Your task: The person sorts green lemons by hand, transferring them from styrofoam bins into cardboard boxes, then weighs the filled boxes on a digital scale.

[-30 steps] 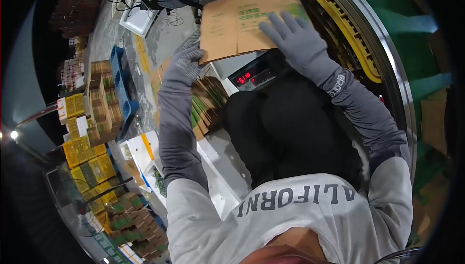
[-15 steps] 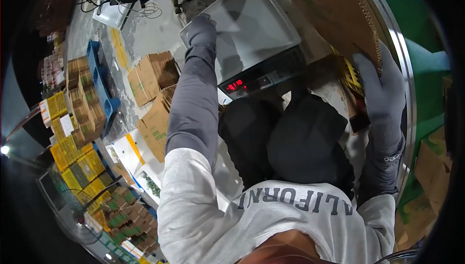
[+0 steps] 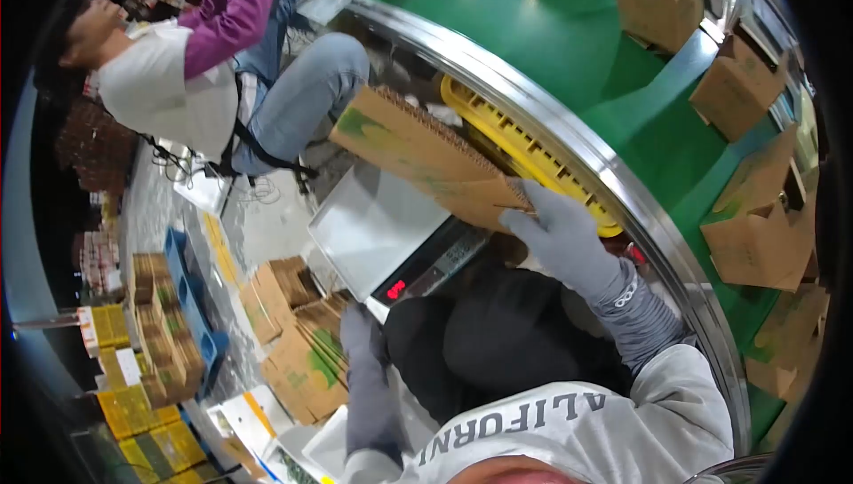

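Observation:
My right hand (image 3: 558, 234), in a grey glove, grips the near end of a flattened cardboard box (image 3: 426, 164). Its jagged corrugated edge faces up, and it slants over the right side of a scale (image 3: 378, 222) with a pale metal platform. Red digits glow on the scale's dark front panel, too small to read surely. My left hand (image 3: 362, 331), also grey-gloved, is low beside the scale's near left corner, close to a stack of folded cartons (image 3: 306, 364). The fingers of that hand are partly hidden, so their grip does not show.
A yellow plastic crate (image 3: 533, 151) stands behind the cardboard, along a curved metal rail (image 3: 569, 120). Beyond the rail, open cartons (image 3: 760, 244) line a green surface (image 3: 533, 4). Another person (image 3: 222, 67) sits at upper left. A blue pallet (image 3: 200, 306) stands left.
My left hand has left the scale's far left edge and come back toward me. My right hand has moved inward with the cardboard, now over the scale's right side. My view has turned right.

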Motion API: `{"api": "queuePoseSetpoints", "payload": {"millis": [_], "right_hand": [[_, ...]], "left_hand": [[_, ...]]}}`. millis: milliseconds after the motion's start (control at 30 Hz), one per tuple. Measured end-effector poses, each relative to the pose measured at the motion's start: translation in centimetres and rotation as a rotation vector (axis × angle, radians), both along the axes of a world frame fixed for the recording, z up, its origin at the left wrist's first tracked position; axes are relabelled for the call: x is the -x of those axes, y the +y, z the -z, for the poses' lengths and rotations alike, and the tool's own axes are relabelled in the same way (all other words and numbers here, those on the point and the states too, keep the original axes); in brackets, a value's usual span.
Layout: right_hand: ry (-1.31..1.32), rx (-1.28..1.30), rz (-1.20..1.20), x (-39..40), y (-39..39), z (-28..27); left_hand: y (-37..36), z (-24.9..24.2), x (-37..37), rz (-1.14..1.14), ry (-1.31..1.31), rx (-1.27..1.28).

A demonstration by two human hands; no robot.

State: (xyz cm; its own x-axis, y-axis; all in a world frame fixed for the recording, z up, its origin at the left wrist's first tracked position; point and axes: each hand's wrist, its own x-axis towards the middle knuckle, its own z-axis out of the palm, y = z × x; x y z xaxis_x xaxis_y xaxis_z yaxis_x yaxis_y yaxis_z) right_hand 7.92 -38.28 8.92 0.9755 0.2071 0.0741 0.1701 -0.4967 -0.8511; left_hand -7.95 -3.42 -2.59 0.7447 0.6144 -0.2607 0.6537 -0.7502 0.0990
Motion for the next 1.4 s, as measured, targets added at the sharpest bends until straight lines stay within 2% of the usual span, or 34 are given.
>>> {"api": "queuePoseSetpoints", "payload": {"millis": [33, 133, 200, 233, 300, 533, 667, 700, 800, 867, 933, 1000, 1067, 1133, 1167, 1200, 1267, 1300, 1400], "right_hand": [[-0.010, -0.013, -0.010, 0.3, -0.3, -0.2], [0.106, -0.061, -0.061, 0.8, -1.2, -1.5], [0.080, -0.098, -0.130, 1.2, -1.5, -1.3], [0.059, -0.138, -0.147, 1.5, -1.5, -1.3], [0.035, -0.168, -0.179, 2.1, -1.4, -1.3], [0.046, -0.102, -0.103, 4.2, -2.0, -1.2], [0.040, -0.096, -0.158, 4.6, -1.6, -2.3], [0.010, -0.119, -0.176, 4.4, -1.2, -2.1], [-0.063, -0.226, -0.246, 3.3, 1.3, -1.2], [-0.033, -0.229, -0.305, 1.9, 3.9, -1.6], [0.069, -0.155, -0.440, 0.7, 6.9, -3.5], [0.050, -0.013, -0.598, -0.5, 10.8, -4.2], [-0.011, 0.260, -0.748, -1.4, 14.1, -5.6], [-0.108, 0.427, -0.933, -2.1, 18.0, -4.5], [-0.194, 0.390, -1.007, -2.3, 19.3, -3.3], [0.143, 0.294, -0.985, -0.9, 18.4, -6.0], [0.262, 0.202, -0.945, -0.7, 19.9, -3.6], [0.070, 0.134, -0.894, -1.1, 21.5, 0.3], [0.237, 0.015, -0.884, -0.8, 21.2, 2.4]], "left_hand": [[1.2, 1.9, 3.8, 0.073, -0.041, -0.099], [-1.4, 2.3, 10.1, -0.020, -0.192, -0.077], [-2.8, 1.6, 12.1, -0.022, 0.045, -0.041], [-4.7, 0.5, 12.3, -0.232, 0.085, 0.068], [-7.4, -2.3, 11.7, -0.330, 0.162, 0.147], [-5.0, 0.3, 13.9, -0.049, 0.274, 0.118], [-3.4, -1.4, 11.9, -0.161, 0.275, 0.024], [-3.4, -2.0, 11.8, -0.102, 0.200, -0.079], [-1.1, -3.8, 9.7, 0.153, 0.063, -0.099], [0.0, -4.3, 7.0, 0.032, -0.502, 0.129], [-0.2, -6.9, 2.5, 0.109, -0.777, 0.320], [-2.1, -11.1, -1.5, -0.071, -0.858, 0.780], [-2.8, -12.7, -5.1, -0.161, -0.958, 1.037], [-0.9, -10.5, -8.7, -0.081, -1.105, 1.180], [0.2, -8.9, -10.1, -0.041, -1.179, 1.251], [0.8, -8.0, -10.7, -0.061, -1.153, 1.201], [1.9, -5.8, -11.6, -0.101, -1.095, 1.102], [3.5, -3.9, -12.0, -0.154, -1.075, 1.250], [1.5, -4.0, -10.5, -0.153, -1.085, 1.313]]}}
